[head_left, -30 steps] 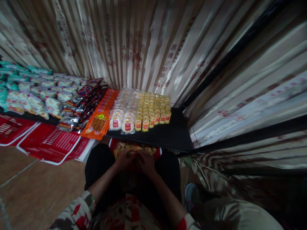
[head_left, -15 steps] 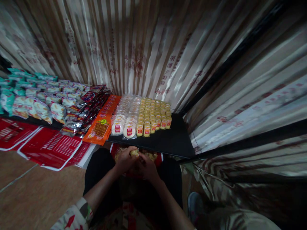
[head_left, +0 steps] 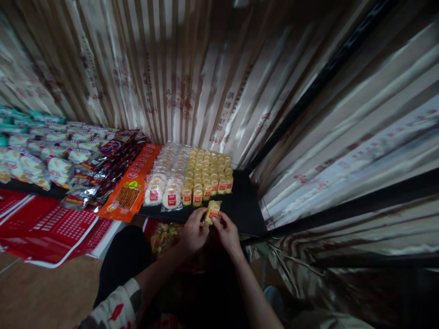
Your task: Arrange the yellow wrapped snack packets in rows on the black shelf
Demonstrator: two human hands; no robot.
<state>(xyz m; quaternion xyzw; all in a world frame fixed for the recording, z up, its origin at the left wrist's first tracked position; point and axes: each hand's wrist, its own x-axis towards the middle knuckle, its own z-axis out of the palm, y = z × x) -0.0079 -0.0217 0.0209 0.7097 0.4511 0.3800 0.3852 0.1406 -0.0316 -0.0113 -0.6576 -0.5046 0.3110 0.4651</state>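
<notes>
Bare hands (head_left: 194, 232), pale sleeve (head_left: 125, 300) printed red and grey, trousers (head_left: 124, 262) seemingly black in dim light

Dim overall, the scene sinks to near black at four and six o'clock. A broad shadow darkens the striped curtain (head_left: 192, 82) from twelve to one; pale sheen streaks its folds toward three. Glare flecks the foil packets (head_left: 106, 167) near nine. Wide-angle stretch splays the edges; lettering on the yellow packet (head_left: 213, 212) looks soft.
</notes>
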